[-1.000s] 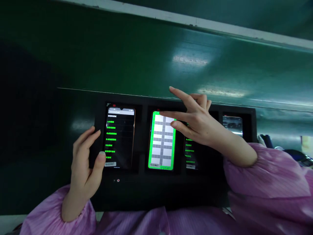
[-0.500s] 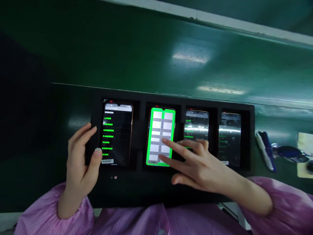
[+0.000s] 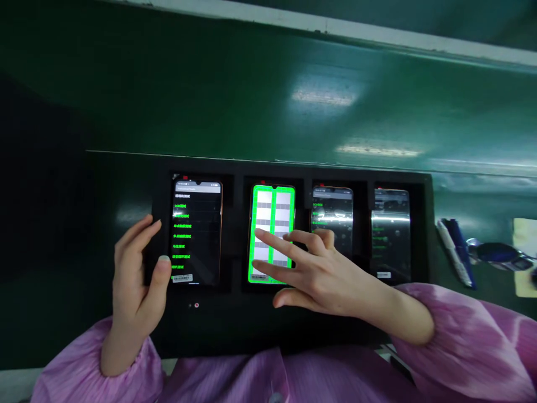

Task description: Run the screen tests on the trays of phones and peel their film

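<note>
A smartphone with a green-edged grid on its screen lies in a slot of a black tray. Over it reaches my right hand, fingers spread, the fingertips at the left side of the screen; whether they press on the glass I cannot tell. My left hand rests beside the leftmost smartphone, thumb at its lower left edge, fingers apart and holding nothing. That phone shows a list in green and white text. My right hand partly covers a third smartphone.
A fourth smartphone with a dim screen lies in the tray's right slot. Right of the tray are a white pen, a blue pen and a dark blue and silver object near yellow paper. The green table stretches beyond.
My right hand has moved left across the gridded screen. The vertical strip down its middle has turned green. My left hand stays by the leftmost phone.
</note>
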A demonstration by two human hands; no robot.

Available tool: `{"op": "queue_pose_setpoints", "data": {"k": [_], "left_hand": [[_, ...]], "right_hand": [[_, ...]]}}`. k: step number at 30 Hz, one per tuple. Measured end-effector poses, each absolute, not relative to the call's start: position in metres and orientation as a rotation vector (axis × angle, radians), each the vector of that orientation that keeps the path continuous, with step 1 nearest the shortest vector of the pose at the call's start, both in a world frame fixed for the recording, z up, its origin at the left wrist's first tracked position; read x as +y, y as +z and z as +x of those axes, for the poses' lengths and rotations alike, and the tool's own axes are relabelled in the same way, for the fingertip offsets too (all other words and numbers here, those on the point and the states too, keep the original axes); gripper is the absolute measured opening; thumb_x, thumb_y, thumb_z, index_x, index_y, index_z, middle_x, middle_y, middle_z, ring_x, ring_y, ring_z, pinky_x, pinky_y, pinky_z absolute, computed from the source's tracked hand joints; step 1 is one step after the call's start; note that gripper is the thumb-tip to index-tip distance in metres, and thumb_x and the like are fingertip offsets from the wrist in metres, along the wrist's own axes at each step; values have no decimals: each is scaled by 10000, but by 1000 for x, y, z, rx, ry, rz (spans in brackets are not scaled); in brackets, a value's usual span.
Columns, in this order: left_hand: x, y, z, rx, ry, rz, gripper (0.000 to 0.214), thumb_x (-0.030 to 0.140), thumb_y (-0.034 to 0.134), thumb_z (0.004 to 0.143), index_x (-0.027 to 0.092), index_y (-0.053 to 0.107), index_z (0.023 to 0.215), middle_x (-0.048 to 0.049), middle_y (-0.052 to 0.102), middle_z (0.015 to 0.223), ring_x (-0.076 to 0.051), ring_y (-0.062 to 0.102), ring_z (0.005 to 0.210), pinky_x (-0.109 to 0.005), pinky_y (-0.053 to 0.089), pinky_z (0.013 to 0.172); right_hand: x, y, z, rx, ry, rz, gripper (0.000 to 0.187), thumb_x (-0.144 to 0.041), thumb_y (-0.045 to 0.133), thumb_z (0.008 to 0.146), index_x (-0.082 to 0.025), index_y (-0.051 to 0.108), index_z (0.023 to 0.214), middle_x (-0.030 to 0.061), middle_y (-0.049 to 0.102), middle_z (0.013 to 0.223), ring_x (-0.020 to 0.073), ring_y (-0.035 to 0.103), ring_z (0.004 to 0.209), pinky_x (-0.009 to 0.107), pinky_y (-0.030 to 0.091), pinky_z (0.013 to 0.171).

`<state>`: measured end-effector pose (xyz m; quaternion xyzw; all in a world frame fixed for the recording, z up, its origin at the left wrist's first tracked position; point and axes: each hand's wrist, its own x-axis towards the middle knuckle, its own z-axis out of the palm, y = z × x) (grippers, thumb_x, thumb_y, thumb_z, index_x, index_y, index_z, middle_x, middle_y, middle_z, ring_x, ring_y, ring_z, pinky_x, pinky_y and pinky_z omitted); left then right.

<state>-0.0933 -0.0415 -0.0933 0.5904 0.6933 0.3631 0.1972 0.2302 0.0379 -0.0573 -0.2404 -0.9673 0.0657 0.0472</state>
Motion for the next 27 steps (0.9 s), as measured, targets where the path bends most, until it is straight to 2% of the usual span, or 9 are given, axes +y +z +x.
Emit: {"op": "queue_pose_setpoints", "data": {"k": [5,9,12,15,22,27], "left_hand": [[-41,-91,-91,1938,1015,1679,474,367,588,1046,311,578,1517,-72,551,1577,-301,519,1476,-517,463,1241],[-42,-90,-90,1939,998,1665,472,363,595,1047,308,576,1516,-73,541,1584,-303,521,1469,-523,448,1253],[-42,-90,-91,1932,1007,1661,468,332,598,1049,307,577,1517,-66,536,1590,-290,502,1488,-491,443,1259],[-42,-92,-92,1933,1001,1665,473,341,598,1051,305,574,1522,-64,542,1589,-298,522,1471,-510,457,1252],[-41,-95,-94,1925,1047,1747,469,361,570,1064,292,575,1527,-67,561,1575,-297,521,1482,-501,437,1255],[-41,-93,-94,1956,985,1706,480,385,571,1057,290,570,1527,-82,550,1582,-321,571,1422,-543,511,1190]], "right_hand": [[31,-50,269,-2949,185,-839,519,-572,320,1135,-368,746,1351,88,425,1687,286,560,1162,415,416,858],[34,-47,284,-2944,169,-881,524,-577,332,1131,-346,754,1337,115,423,1683,289,573,1163,410,424,853],[41,-48,278,-2915,136,-889,541,-587,335,1125,-317,766,1312,132,423,1681,302,562,1158,414,396,845],[49,-51,261,-2898,131,-867,541,-593,340,1121,-307,767,1293,139,429,1677,309,546,1163,420,356,850],[67,-60,217,-2860,144,-728,559,-625,324,1118,-319,782,1214,99,411,1701,301,524,1152,402,291,778],[76,-61,222,-2835,193,-761,542,-603,346,1120,-309,780,1261,136,401,1694,341,500,1212,432,331,825]]}}
